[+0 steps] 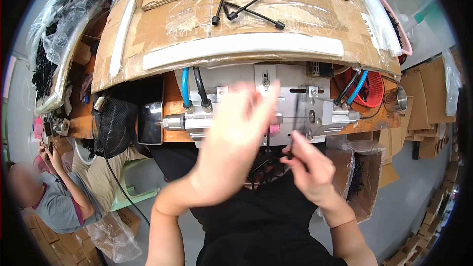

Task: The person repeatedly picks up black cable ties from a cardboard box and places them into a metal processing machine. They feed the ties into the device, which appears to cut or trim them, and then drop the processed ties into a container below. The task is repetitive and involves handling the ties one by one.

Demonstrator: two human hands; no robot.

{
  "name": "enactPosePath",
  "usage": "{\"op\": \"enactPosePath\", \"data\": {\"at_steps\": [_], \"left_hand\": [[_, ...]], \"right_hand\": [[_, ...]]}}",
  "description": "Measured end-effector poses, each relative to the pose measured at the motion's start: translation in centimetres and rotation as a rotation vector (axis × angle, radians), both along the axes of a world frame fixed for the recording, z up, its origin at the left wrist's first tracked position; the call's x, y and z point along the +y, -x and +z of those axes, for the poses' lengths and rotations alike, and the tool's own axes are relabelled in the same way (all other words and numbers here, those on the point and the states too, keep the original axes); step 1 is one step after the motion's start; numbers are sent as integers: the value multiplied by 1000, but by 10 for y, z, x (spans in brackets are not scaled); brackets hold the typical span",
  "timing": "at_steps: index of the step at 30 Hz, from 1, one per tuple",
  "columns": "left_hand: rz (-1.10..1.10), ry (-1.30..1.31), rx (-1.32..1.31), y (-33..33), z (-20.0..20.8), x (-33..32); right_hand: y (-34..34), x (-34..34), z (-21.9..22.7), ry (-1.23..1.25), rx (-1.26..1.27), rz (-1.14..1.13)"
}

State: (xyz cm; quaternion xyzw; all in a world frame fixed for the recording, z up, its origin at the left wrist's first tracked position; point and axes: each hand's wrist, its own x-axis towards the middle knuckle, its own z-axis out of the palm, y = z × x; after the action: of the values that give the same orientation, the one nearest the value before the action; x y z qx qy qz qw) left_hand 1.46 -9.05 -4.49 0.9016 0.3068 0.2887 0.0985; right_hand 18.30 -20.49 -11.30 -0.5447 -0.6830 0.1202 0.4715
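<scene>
The left hand (236,138) blurs over the metal clamping fixture (319,114) on the wooden counter (172,103), its fingers partly spread; whether it has hold of anything I cannot tell. The right hand (313,170), thumb and forefinger nearly closed, pinches a thin dark piece (289,154) just before the fixture's near edge. Several black rods with thick heads (250,5) lie on the cardboard (162,29) beyond the fixture

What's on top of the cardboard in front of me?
Black rods lie on the cardboard, and a white strip runs along its near edge; what's directly under them is covered.
</scene>
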Motion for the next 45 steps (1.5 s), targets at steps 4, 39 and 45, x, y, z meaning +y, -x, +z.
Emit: {"op": "enactPosePath", "data": {"at_steps": [4, 39, 45], "left_hand": [[106, -292, -156, -23, 17, 107], [154, 12, 182, -7, -67, -73], [154, -74, 263, -11, -63, -71]], "right_hand": [[23, 6, -20, 8, -69, 21], [-69, 104, 127, 28, 562, 72], [-64, 58, 104, -137, 545, -18]]}}
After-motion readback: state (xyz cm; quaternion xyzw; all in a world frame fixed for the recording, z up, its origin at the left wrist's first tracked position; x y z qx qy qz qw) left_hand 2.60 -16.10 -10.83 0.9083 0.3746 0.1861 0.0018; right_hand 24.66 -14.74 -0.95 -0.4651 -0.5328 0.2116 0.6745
